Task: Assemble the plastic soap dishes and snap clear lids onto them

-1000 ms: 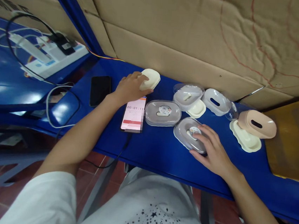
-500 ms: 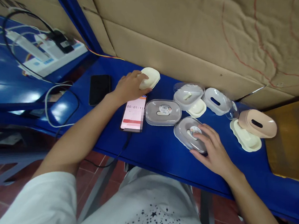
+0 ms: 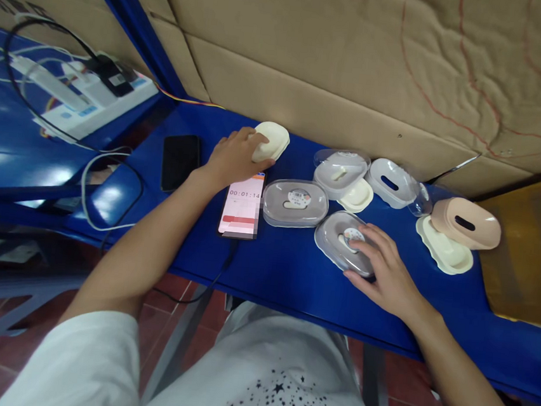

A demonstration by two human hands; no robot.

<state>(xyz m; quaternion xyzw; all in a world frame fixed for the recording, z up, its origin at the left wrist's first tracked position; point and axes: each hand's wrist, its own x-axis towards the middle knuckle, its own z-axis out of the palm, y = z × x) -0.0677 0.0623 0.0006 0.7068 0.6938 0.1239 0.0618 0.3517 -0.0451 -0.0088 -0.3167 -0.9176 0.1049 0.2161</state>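
Here, midway across the blue table (image 3: 278, 267), the right hand (image 3: 388, 272), thumb and fingers apart, rests on a clear-lidded grey oval plastic box (image 3: 335, 238); by the table's back edge, the left hand (image 3: 233, 161), likewise spread, touches a cream oval plastic dish (image 3: 277, 141).

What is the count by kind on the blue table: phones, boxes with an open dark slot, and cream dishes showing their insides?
Phones: 2 (black phone, timer phone)
Slotted boxes: 2 (grey box, peach box)
Cream dishes: 3 (left dish, middle dish, right dish)
Total: 7
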